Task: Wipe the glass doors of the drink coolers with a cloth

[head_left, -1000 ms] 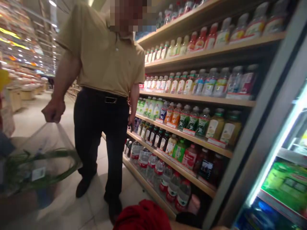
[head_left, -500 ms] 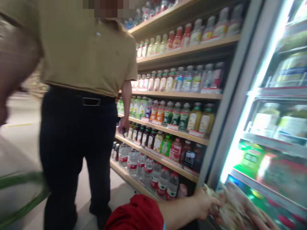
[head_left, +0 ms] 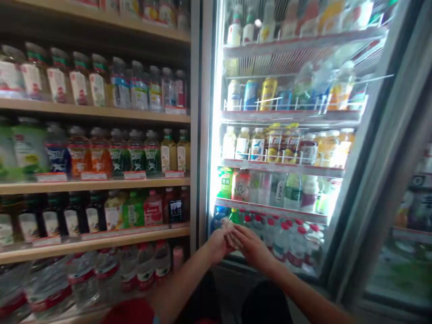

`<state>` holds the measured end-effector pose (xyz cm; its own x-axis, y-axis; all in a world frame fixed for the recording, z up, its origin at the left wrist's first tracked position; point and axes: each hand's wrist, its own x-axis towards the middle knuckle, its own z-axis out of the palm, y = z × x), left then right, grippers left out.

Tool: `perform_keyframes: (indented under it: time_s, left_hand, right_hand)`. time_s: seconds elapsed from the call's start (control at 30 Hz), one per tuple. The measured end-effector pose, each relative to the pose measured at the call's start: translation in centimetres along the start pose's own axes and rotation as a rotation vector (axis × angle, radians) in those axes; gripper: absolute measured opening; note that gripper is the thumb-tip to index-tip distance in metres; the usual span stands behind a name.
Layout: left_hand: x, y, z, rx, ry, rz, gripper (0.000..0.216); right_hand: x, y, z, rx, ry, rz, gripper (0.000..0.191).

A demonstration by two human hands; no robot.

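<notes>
The pale bundle sits pinched between both hands, low in front of the cooler, level with its bottom shelf. It looks crumpled, whitish and soft, like thin plastic or paper; blur hides what it is. The left hand is curled closed around its near side. The right hand lies against its other side with fingers stretched out, and the view does not show whether they grip or only touch.

Half a second ago only one hand held the bundle at the cooler's foot, with a person in a tan shirt filling the aisle. Now the view faces the cooler squarely, that person is out of sight, and both hands meet on the bundle.

Just behind, inside the cooler, stand red-capped bottles. Left of the cooler run wooden shelves of drinks.
</notes>
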<state>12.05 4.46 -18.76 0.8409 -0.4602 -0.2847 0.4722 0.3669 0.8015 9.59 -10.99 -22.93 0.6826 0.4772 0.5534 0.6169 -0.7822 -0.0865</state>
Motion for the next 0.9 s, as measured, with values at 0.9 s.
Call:
perform_keyframes:
  time_s: [0.9]
  left_hand:
    - [5.4,10.0,-2.4,1.913,0.523,1.045,0.068]
  right_hand:
    - [16.0,9.9,-8.0,-0.753,0.601,0.108,0.061]
